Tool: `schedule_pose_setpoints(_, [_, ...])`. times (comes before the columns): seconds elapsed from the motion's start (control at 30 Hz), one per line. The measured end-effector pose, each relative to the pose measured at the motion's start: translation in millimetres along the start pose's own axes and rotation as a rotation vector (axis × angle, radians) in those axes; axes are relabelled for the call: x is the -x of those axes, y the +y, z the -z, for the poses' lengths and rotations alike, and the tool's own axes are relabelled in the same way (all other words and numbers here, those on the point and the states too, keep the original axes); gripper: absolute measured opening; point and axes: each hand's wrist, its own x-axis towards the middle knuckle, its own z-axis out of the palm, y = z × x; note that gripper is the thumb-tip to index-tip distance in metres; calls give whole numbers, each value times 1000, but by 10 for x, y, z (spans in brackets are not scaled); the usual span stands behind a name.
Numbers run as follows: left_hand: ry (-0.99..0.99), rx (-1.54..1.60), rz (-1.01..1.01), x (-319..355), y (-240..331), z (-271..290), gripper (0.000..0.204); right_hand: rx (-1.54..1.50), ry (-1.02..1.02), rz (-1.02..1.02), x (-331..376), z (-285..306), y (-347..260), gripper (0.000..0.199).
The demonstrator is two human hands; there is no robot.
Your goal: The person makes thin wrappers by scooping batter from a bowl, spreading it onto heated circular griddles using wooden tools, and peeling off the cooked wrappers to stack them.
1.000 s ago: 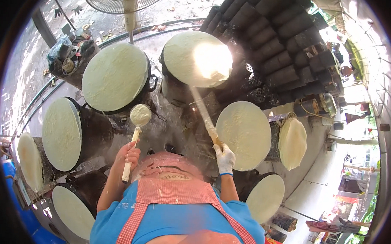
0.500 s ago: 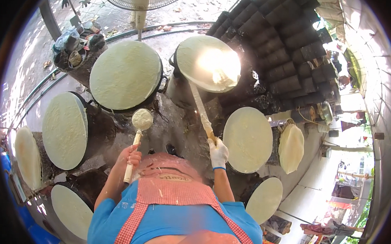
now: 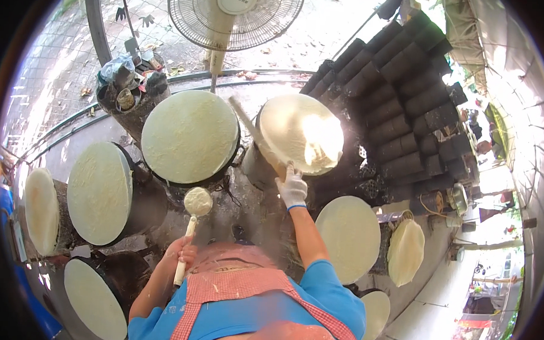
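Gripping a flat wooden spatula by its near end, the gloved right hand is closed at the near edge of the sunlit batter sheet, which lies atop a drum-shaped stove. The spatula slants over the left side of that sheet, its far end out past the left rim, toward the neighbouring batter sheet; whether the blade touches the surface or hangs just above it, I cannot tell. To the near left of the sunlit sheet, the bare left hand is wrapped around the pale handle of a round-headed ladle, whose head carries thick, pale batter. For clean work, the spatula is probably best kept almost flat, with light, even pressure and a loose wrist, because the layer looks thin and soft and a tipped corner could gouge it. Glare washes out the right part of the sunlit sheet, where something ragged shows, so thickness there deserves a look from another angle. Holding the ladle's head level and clear of the neighbouring sheet should limit drips. Stacked black briquettes stand to the right of the sunlit sheet, so the blade ought to stay clear of that side.
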Motion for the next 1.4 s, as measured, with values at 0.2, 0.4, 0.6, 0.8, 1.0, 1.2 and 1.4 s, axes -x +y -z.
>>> schedule_pose_setpoints(0.2, [-36, 91, -67, -165, -226, -25, 44, 155, -63, 462, -863, -55, 528, 33])
schedule_pose_setpoints(0.4, [-76, 107, -103, -401, -264, -126, 20, 121, -55, 558, -1608, 571, 689, 25])
schedule_pose_setpoints(0.6, [-54, 41, -140, -518, -267, -224, 21, 86, 60, 573, -2146, 1194, 624, 25])
schedule_pose_setpoints(0.8, [68, -48, -149, -577, -292, -279, 20, 121, 76, 511, -2644, 1441, 698, 17])
schedule_pose_setpoints(1.0, [76, -48, -120, -677, -297, -151, 9, 234, -5, 624, -2886, 1758, 412, 18])
schedule_pose_setpoints(1.2, [-7, -4, -40, -761, -265, -97, 27, 369, 17, 791, -2873, 1787, 155, 18])
schedule_pose_setpoints(1.4, [42, -75, -104, -725, -362, -316, 38, 425, 50, 862, -2972, 1988, -40, 13])
